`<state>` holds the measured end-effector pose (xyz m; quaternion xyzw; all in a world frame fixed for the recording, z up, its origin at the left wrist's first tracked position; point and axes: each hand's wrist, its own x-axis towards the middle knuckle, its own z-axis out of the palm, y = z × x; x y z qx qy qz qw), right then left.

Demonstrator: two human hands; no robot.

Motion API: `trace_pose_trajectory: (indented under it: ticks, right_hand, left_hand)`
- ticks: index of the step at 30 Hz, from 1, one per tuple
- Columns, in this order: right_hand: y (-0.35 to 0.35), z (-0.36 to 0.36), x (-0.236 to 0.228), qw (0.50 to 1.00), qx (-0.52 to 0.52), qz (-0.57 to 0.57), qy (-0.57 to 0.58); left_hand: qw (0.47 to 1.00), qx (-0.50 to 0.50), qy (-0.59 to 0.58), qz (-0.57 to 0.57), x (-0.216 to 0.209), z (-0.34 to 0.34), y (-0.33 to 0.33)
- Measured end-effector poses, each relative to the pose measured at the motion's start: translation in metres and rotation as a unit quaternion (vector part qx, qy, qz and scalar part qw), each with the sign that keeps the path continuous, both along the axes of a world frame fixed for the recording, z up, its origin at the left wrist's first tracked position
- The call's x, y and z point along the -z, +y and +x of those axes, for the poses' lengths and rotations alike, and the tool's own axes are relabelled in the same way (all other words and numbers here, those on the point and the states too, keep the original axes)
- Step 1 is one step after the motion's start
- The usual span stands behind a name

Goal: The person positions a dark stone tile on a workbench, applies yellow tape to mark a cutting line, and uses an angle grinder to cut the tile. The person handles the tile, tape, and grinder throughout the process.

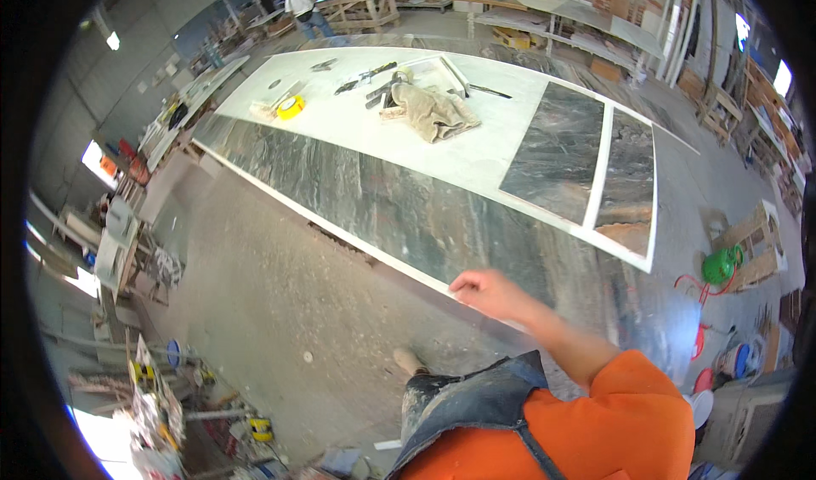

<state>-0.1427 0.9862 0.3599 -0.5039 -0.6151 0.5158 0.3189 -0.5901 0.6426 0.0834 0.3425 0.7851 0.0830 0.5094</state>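
My right hand (486, 293) reaches over the near white edge strip (406, 269) of a long dark veined stone slab (357, 187). Its fingers are curled together at that edge, and whatever they may pinch is hidden. My left hand is out of view. Beyond the dark strip lies a white panel (476, 157) with a crumpled beige cloth (433, 113), a roll of yellow tape (291, 107) and several hand tools on it. To the right, two dark stone panels (557, 144) sit within white borders.
A green gas cylinder (722, 264) with a red hose stands right of the slab. Cluttered scrap and buckets (260, 430) lie at the lower left. Workbenches (361, 8) line the back, where another person (304, 8) stands. Dusty concrete floor (280, 284) runs along the slab's near side.
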Motion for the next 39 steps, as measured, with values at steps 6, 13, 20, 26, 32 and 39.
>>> trace_pose_trajectory:
  ticks: [6,13,20,26,32,39]
  right_hand:
    - [0.112,0.004,0.011,0.975,0.221,0.034,-0.001]
    - [0.269,0.067,0.022,0.937,0.337,-0.019,-0.092]
    - [0.497,0.183,0.138,0.803,0.409,0.116,-0.418]
    - [0.606,0.284,0.170,0.655,0.410,0.170,-0.612]
    - [0.639,0.232,0.123,0.710,0.356,-0.076,-0.603]
    - [0.582,0.334,0.168,0.742,0.427,0.018,-0.516]
  left_hand:
    - [0.971,0.235,0.032,0.038,-0.024,-0.162,0.180]
    - [0.990,-0.104,-0.099,-0.012,-0.054,-0.336,0.390]
    - [0.990,-0.109,-0.088,0.002,-0.114,-0.308,0.465]
    - [0.792,0.589,0.158,-0.030,-0.124,-0.318,0.481]
    - [0.852,0.327,0.369,-0.178,-0.163,-0.262,0.498]
    - [0.990,0.022,0.126,-0.051,-0.197,-0.275,0.679]
